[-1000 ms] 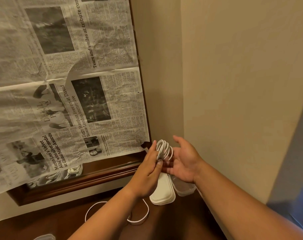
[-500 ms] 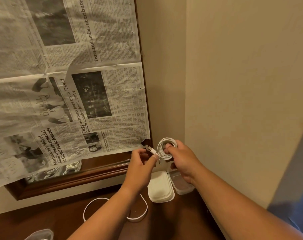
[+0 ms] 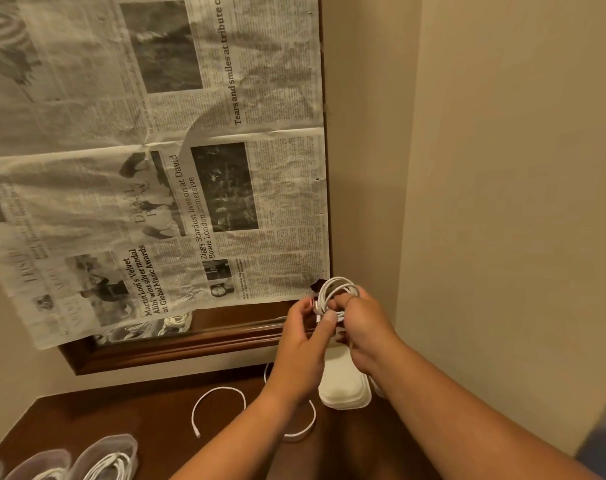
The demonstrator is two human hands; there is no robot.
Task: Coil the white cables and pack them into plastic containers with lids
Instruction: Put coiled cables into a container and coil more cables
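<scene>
Head camera footage showed both hands raised in front of a newspaper-covered mirror, working one coiled white cable. The right hand pinched the loops together, fingers closed around the bundle. The left hand had its thumb and fingertips closed on the connector end at the coil's left side, apparently tucking or wrapping the tail.

Directly below the hands a stack of white lids sat on the dark wooden table, with the edge of something pale just beside it, mostly hidden by the right wrist. A second, uncoiled cable lay loose on the table, partly hidden under the left forearm. At the lower left, a clear plastic container already held a coiled cable, and others beside it ran off the frame edge.

The main risk, as I judged it, was the coil springing open: the loops were held only by finger pressure, so any loosening of the right hand's pinch while the left worked the tail could let them fan out. A loosely wound tail could also unravel once released, leaving a bundle too wide for its container. The left forearm, hanging just above the loose cable, might drag it off the table.
</scene>
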